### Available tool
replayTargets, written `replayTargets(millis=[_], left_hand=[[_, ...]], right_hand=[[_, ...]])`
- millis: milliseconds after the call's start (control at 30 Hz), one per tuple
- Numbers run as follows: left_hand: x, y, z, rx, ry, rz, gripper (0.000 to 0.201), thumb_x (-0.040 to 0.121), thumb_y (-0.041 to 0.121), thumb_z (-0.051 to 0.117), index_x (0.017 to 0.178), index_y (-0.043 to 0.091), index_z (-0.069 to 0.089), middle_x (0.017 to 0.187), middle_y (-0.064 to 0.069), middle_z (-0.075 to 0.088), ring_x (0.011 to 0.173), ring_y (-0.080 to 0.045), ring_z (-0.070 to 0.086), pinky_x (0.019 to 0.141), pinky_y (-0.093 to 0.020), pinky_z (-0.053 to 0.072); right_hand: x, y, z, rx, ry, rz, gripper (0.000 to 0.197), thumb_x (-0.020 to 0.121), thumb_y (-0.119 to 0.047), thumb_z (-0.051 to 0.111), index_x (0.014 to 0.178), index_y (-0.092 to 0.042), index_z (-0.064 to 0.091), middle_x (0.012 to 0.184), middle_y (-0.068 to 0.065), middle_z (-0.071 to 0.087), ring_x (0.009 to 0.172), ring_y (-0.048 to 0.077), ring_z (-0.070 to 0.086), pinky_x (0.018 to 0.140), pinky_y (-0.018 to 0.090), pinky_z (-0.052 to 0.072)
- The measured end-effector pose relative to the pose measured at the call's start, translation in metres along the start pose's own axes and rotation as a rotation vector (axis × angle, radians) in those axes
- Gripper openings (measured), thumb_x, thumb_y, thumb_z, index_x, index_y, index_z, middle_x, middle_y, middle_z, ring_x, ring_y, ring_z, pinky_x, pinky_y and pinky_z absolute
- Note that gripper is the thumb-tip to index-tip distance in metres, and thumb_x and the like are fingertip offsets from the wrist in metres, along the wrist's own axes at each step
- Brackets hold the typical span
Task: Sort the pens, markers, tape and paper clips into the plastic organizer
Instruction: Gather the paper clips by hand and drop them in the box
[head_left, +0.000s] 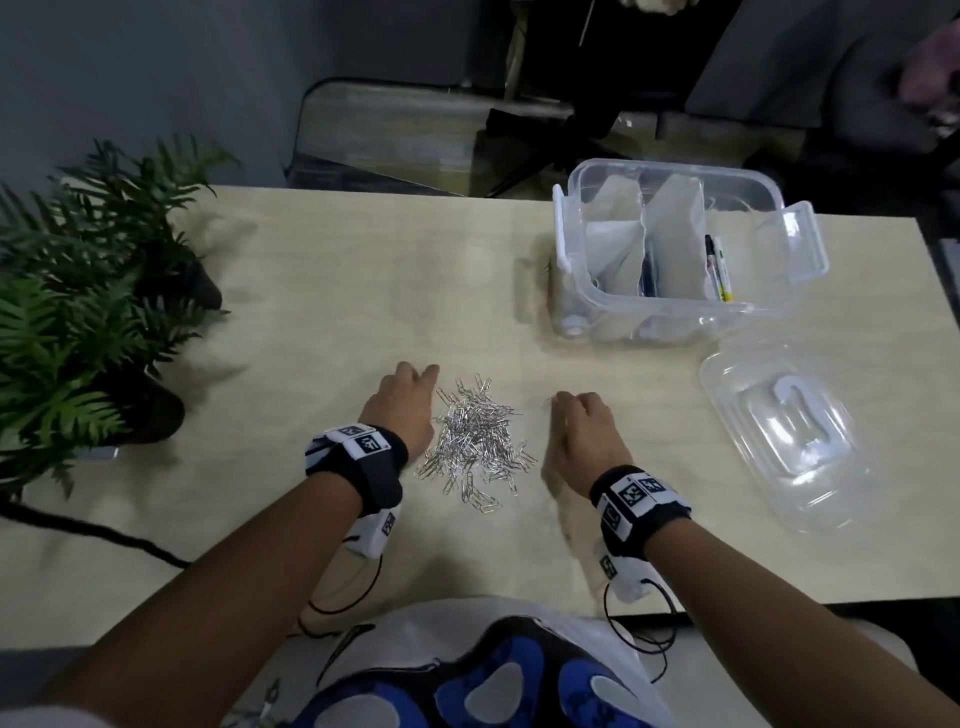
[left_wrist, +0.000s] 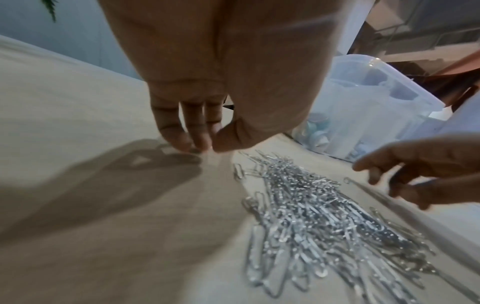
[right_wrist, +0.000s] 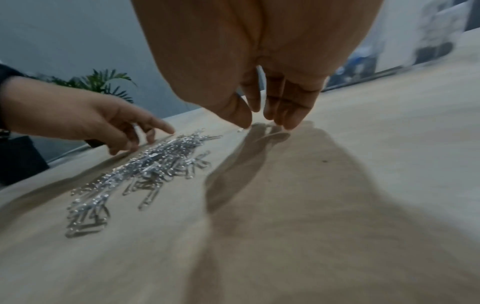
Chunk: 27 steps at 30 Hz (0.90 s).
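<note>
A heap of silver paper clips (head_left: 475, 441) lies on the pale wooden table (head_left: 337, 291) between my hands. My left hand (head_left: 415, 374) is at the heap's far left edge, and its fingertips (left_wrist: 192, 142) point down onto the bare table and hold nothing. My right hand (head_left: 571, 402) hovers to the right of the heap with straight fingers (right_wrist: 285, 115) pointing down. A single stray clip (right_wrist: 240, 130) lies just below its thumb tip. The clear plastic organizer (head_left: 582, 291) stands open at the far right, with white dividers and markers (head_left: 719, 270) inside.
The organizer's clear lid (head_left: 779, 431) lies flat on the table at the right, near the edge. Two potted ferns (head_left: 93, 312) stand along the left side. A black cable (head_left: 104, 535) runs over the near left of the table.
</note>
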<state>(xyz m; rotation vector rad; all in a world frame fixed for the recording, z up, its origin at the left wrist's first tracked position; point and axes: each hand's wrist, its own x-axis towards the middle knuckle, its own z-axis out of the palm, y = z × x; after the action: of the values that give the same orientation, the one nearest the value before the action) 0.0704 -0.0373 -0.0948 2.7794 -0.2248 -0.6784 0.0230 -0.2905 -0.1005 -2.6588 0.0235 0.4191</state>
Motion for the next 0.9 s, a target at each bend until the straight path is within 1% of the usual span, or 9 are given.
replayTargets(millis=[100,167,233,300,400,500,600,700,900], left_hand=[[-0.005,-0.001,0.003,-0.021,-0.046,-0.050,0.077,0.082,0.001,0.049,0.150,0.021,0.020,0.126,-0.014,0.041,0.099,-0.031,0.056,0.082,-0.042,0.052],[-0.008,0.008,0.008,-0.027,-0.061,-0.032,0.074,0.083,0.000,0.050,0.150,0.016,0.021,0.125,-0.015,0.042,0.098,-0.033,0.058,0.083,-0.042,0.052],[-0.012,0.020,0.013,-0.077,-0.080,-0.013,0.069,0.085,0.000,0.047,0.149,0.015,0.025,0.126,-0.015,0.043,0.100,-0.034,0.058,0.084,-0.042,0.051],[-0.015,0.025,0.016,-0.132,-0.083,-0.004,0.065,0.087,0.001,0.044,0.148,0.018,0.028,0.125,-0.011,0.044,0.104,-0.033,0.057,0.085,-0.040,0.049],[-0.017,0.009,0.013,-0.222,-0.055,0.018,0.069,0.087,0.012,0.050,0.150,0.025,0.024,0.127,-0.008,0.044,0.110,-0.028,0.054,0.091,-0.038,0.048],[-0.026,-0.026,0.007,-0.191,-0.176,0.044,0.089,0.080,0.033,0.067,0.152,0.029,0.015,0.135,-0.007,0.039,0.117,-0.027,0.052,0.098,-0.038,0.046],[-0.040,-0.038,0.009,-0.050,-0.248,0.083,0.107,0.072,0.044,0.078,0.153,0.026,0.010,0.135,-0.009,0.037,0.109,-0.028,0.056,0.091,-0.036,0.048],[-0.042,-0.024,0.019,-0.027,-0.187,0.080,0.102,0.075,0.036,0.080,0.150,0.027,0.013,0.127,-0.010,0.045,0.101,-0.029,0.059,0.085,-0.037,0.050],[-0.029,0.010,0.028,-0.253,-0.075,0.026,0.065,0.085,0.014,0.067,0.141,0.025,0.035,0.115,-0.007,0.058,0.095,-0.025,0.061,0.084,-0.038,0.053]], right_hand=[[-0.003,0.003,0.004,-0.011,-0.032,0.045,0.020,0.075,0.001,0.045,0.091,-0.011,0.045,0.087,0.009,0.044,0.072,0.027,0.044,0.065,0.036,0.042],[-0.003,-0.008,0.012,-0.013,-0.040,0.018,0.018,0.075,0.003,0.044,0.086,-0.011,0.043,0.081,0.006,0.041,0.065,0.026,0.041,0.060,0.033,0.037],[-0.002,-0.020,0.020,-0.006,-0.052,-0.023,0.019,0.076,0.005,0.048,0.089,-0.009,0.049,0.081,0.005,0.044,0.066,0.026,0.045,0.060,0.035,0.044],[-0.001,-0.032,0.026,0.027,-0.090,-0.050,0.024,0.080,0.001,0.053,0.101,-0.009,0.056,0.090,0.007,0.052,0.076,0.027,0.053,0.072,0.036,0.051],[-0.001,-0.039,0.023,0.122,-0.104,-0.021,0.035,0.085,-0.005,0.056,0.120,-0.011,0.057,0.108,0.009,0.058,0.095,0.025,0.057,0.083,0.028,0.044],[-0.002,-0.028,0.010,0.126,-0.160,0.048,0.034,0.080,-0.009,0.063,0.113,-0.014,0.056,0.100,0.003,0.062,0.093,0.022,0.060,0.076,0.024,0.043],[-0.007,-0.023,-0.002,0.042,-0.333,0.077,0.043,0.069,-0.017,0.078,0.103,-0.019,0.052,0.085,-0.004,0.066,0.083,0.018,0.062,0.071,0.029,0.049],[-0.014,-0.034,0.006,-0.071,-0.402,0.010,0.041,0.067,-0.026,0.083,0.091,-0.021,0.050,0.079,-0.004,0.066,0.075,0.017,0.061,0.068,0.032,0.052],[-0.015,-0.047,0.024,0.094,-0.230,-0.002,0.012,0.082,-0.018,0.070,0.089,-0.018,0.060,0.081,0.003,0.067,0.077,0.023,0.063,0.070,0.029,0.051]])
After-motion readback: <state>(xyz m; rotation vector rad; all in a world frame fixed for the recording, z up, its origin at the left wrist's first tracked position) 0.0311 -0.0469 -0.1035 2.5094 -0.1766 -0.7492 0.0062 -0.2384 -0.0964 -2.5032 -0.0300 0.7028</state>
